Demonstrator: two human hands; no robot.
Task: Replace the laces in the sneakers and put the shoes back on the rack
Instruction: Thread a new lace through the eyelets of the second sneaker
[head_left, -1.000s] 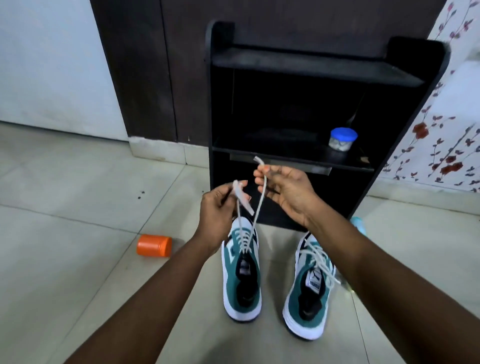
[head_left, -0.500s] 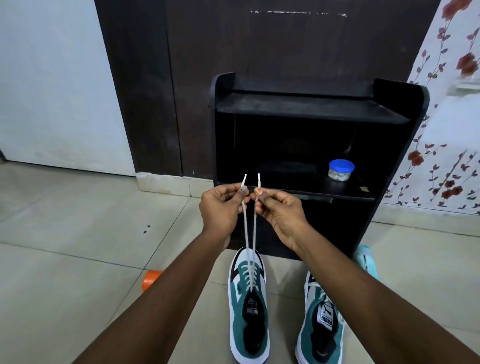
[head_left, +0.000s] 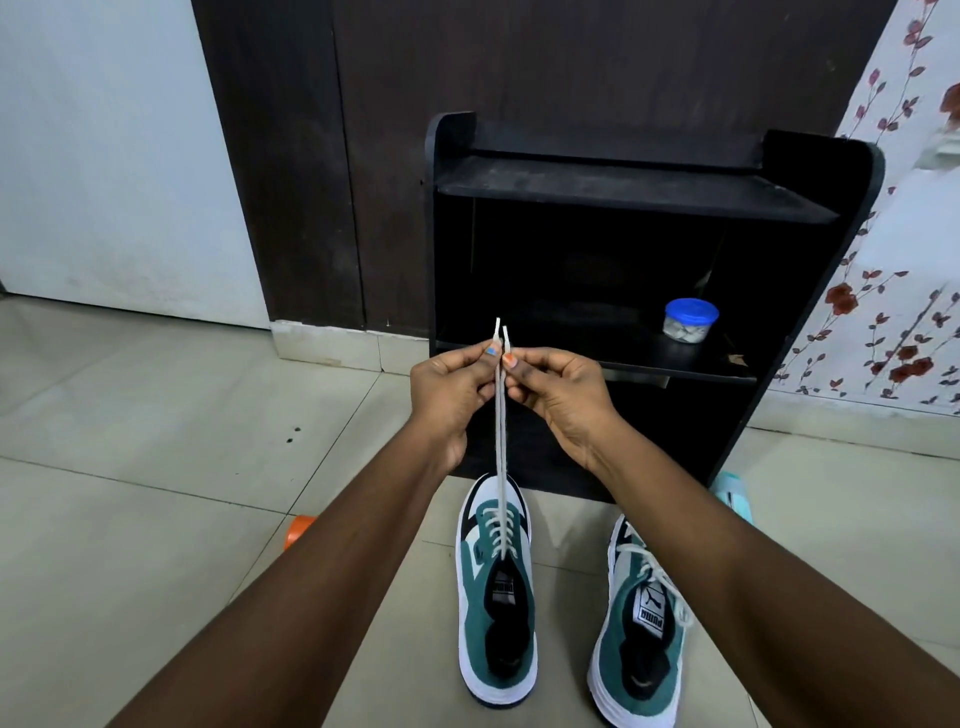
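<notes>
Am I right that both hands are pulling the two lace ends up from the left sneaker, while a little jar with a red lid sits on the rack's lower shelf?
Nearly. The head view shows the left hand and right hand pinching the lace ends above the left sneaker, and the jar does sit on the rack's lower shelf, but its lid is blue, not red.

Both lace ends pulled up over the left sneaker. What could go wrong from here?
1. Both hands, left hand and right hand, pinch the lace near its tips; a slip could drop an end and loosen the lacing.
2. The lace looks taut; more pull may lift or tip the left sneaker.
3. The rack shelf already holds a small jar, which may crowd the shoes.
</notes>
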